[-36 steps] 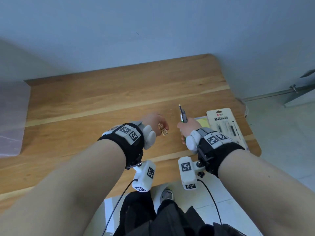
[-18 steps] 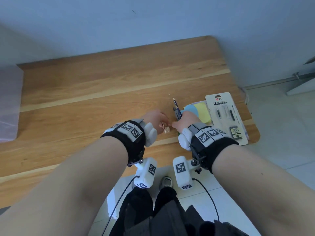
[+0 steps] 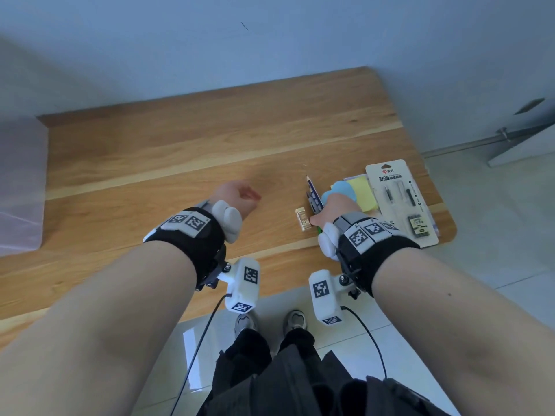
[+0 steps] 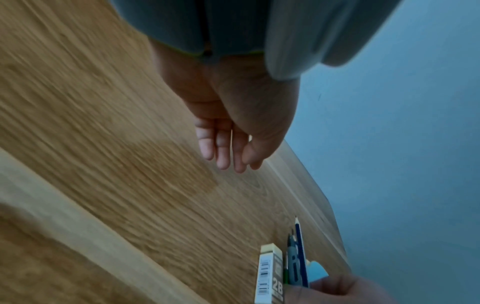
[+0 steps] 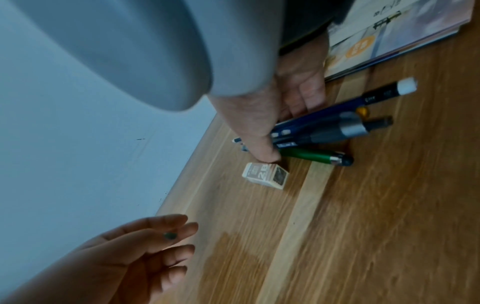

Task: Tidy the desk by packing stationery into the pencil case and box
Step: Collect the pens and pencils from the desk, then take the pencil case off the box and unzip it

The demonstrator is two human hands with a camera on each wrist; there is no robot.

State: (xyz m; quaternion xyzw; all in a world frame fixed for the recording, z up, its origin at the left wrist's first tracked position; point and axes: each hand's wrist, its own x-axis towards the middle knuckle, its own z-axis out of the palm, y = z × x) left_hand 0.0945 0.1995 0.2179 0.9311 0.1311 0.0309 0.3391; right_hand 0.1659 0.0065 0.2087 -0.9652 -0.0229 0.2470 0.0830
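The right hand (image 5: 283, 107) is curled round a bundle of pens and pencils (image 5: 319, 131), which is held low against the desk (image 3: 210, 139) near its right edge; a green pen (image 5: 317, 157) lies at the thumb side of the bundle, and whether it is gripped cannot be told. The eraser (image 3: 303, 219), marked 2B, lies flat on the desk just beside the thumb. The left hand (image 4: 233, 131) is held above the middle of the desk with fingers relaxed and nothing in it. Farther toward the right edge, sticky notes (image 3: 359, 193) and a carded pen pack (image 3: 402, 202) lie unpacked. A translucent container (image 3: 18, 187) is seen at the left edge. No pencil case is visible. The task is judged to be at an early stage: nothing is seen packed.
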